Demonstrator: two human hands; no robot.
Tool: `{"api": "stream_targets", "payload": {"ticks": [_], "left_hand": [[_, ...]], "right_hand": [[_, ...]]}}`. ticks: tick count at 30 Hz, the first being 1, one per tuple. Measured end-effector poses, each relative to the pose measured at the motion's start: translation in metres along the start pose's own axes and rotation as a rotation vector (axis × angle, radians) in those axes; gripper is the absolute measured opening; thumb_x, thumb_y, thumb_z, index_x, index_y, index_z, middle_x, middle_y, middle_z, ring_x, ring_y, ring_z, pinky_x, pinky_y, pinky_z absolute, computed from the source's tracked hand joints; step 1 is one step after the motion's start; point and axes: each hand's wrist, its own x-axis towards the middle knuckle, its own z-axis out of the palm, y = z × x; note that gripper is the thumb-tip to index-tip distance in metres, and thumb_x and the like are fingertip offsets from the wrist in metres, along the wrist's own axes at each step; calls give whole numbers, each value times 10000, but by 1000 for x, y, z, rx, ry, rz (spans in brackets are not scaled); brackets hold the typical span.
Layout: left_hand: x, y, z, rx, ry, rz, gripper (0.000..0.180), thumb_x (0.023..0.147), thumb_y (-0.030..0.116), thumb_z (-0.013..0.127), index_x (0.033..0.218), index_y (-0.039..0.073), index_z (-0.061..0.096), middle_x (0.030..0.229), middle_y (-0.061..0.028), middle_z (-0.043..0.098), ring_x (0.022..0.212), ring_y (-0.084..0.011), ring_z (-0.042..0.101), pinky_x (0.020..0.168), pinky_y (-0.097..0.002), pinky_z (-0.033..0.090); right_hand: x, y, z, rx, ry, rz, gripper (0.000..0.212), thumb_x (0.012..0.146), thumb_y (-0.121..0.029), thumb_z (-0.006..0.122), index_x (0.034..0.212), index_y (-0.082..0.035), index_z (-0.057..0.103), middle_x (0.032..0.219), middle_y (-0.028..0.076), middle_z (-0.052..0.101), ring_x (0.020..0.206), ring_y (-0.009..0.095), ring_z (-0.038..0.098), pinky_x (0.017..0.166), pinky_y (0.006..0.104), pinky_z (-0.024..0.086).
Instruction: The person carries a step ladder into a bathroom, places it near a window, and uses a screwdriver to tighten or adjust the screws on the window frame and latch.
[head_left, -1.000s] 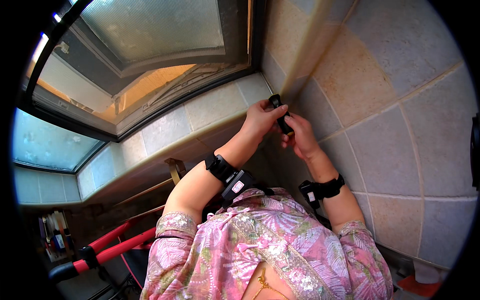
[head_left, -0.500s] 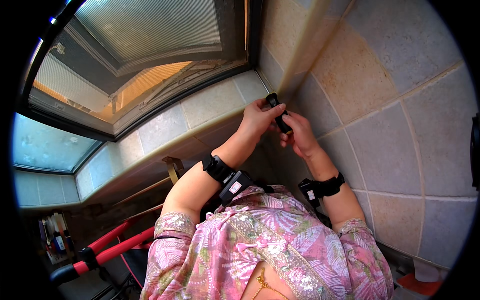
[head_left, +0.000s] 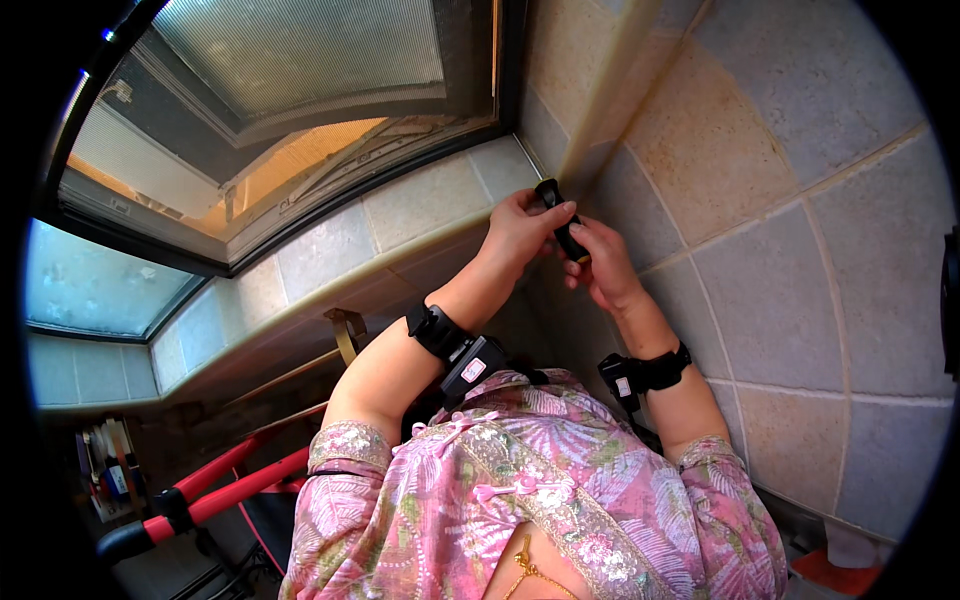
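Both my hands are on a screwdriver (head_left: 547,192) with a black handle and yellow at its ends. Its thin metal shaft points up and away into the corner where the window frame (head_left: 508,110) meets the tiled side wall. Whatever the tip touches is too small to make out. My left hand (head_left: 518,228) grips the handle from the left, its thumb lying across it. Around the lower end of the handle, the fingers and thumb of my right hand (head_left: 606,268) are closed.
A tiled sill (head_left: 420,205) with a pale rounded edge runs under the window. Close on my right rises a tiled wall (head_left: 770,290). At the lower left are a red tubular frame (head_left: 240,492) and a holder of assorted items (head_left: 112,470). A metal bracket (head_left: 346,335) sits beneath the sill.
The screwdriver handle and both hands have shifted slightly up and to the right. My grip stays on it with both hands.
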Motion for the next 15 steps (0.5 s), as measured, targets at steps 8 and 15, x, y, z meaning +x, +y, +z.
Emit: {"api": "stream_targets", "payload": {"ticks": [8, 15], "left_hand": [[3, -6, -3, 29, -2, 0, 317, 754, 242, 653, 932, 16, 521, 719, -23, 590, 569, -94, 524, 507, -207, 412], [6, -11, -4, -15, -35, 11, 282, 770, 212, 635, 918, 3, 515, 723, -49, 597, 566, -133, 561, 506, -229, 450]], "right_hand": [[1, 6, 0, 41, 0, 0, 160, 847, -182, 431, 895, -49, 503, 703, 24, 504, 477, 75, 430, 394, 220, 383], [1, 6, -1, 57, 2, 5, 150, 848, -169, 435, 891, -42, 503, 699, 26, 508, 475, 70, 431, 390, 217, 382]]}}
